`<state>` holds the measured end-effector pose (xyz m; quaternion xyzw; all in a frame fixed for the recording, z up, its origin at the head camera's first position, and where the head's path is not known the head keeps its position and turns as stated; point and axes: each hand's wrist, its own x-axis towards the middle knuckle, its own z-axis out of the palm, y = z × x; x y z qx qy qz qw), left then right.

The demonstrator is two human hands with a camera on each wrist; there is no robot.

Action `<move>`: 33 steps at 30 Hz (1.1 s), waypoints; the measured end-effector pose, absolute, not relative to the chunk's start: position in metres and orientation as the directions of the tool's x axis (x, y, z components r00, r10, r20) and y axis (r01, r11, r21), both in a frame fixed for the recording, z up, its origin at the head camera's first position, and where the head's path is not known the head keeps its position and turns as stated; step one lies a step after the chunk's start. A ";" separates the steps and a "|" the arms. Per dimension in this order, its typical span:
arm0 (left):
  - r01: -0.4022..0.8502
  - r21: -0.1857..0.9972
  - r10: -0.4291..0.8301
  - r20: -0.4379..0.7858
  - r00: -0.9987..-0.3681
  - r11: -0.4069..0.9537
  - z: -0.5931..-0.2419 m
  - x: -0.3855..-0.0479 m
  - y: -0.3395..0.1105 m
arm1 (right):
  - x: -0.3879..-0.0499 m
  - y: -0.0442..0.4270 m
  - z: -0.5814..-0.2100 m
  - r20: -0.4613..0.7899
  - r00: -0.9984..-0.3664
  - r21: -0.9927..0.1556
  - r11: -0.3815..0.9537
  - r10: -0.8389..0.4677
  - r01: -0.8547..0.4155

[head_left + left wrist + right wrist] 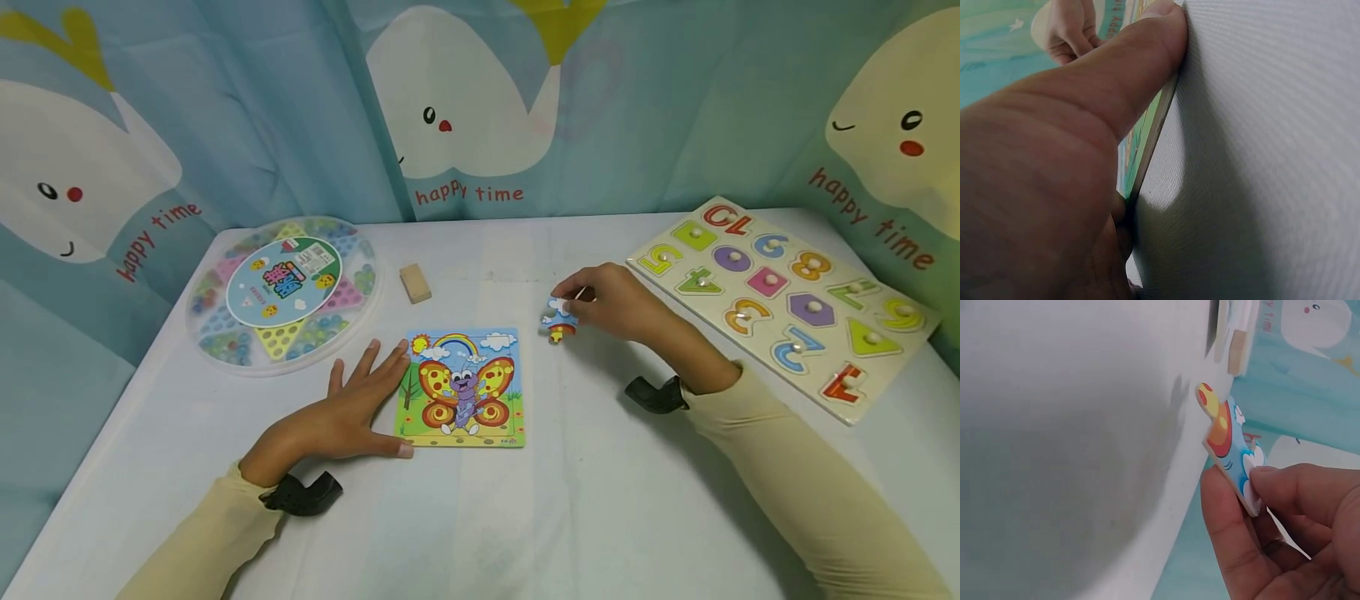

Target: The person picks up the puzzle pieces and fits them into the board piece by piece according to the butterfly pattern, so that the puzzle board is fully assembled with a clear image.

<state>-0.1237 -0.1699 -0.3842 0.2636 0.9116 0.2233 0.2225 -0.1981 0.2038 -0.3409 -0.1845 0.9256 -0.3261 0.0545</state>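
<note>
On the table lies a square butterfly puzzle board (463, 392), printed with a rainbow, a sun and clouds. My left hand (341, 417) rests at its left side with fingers spread and fairly straight. The fingertips touch the upper left edge and the thumb (1141, 56) lies at the lower left corner. To the right of the board, my right hand (611, 304) pinches a jigsaw piece (1229, 437) between thumb and fingers. Blue sky, white cloud and a red and yellow part show on that piece, which is tilted and held apart from the board.
A small tan wooden block (415, 283) lies behind the board. At the back left is a round clear case (281, 358) of colourful beads. A number-and-shape peg board (783, 304) lies at the right. A whale-print curtain (660, 108) hangs behind the table.
</note>
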 end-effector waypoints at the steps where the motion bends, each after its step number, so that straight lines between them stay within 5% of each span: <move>1: 0.383 0.523 0.580 -0.287 -0.762 0.762 -0.384 -0.124 -0.170 | -0.198 0.202 -0.340 0.024 -0.926 -0.626 0.716 -0.377 -0.308; 33: 0.378 0.526 0.577 -0.286 -0.765 0.762 -0.384 -0.123 -0.169 | -0.187 0.153 -0.343 0.052 -0.890 -0.679 0.637 -0.453 -0.364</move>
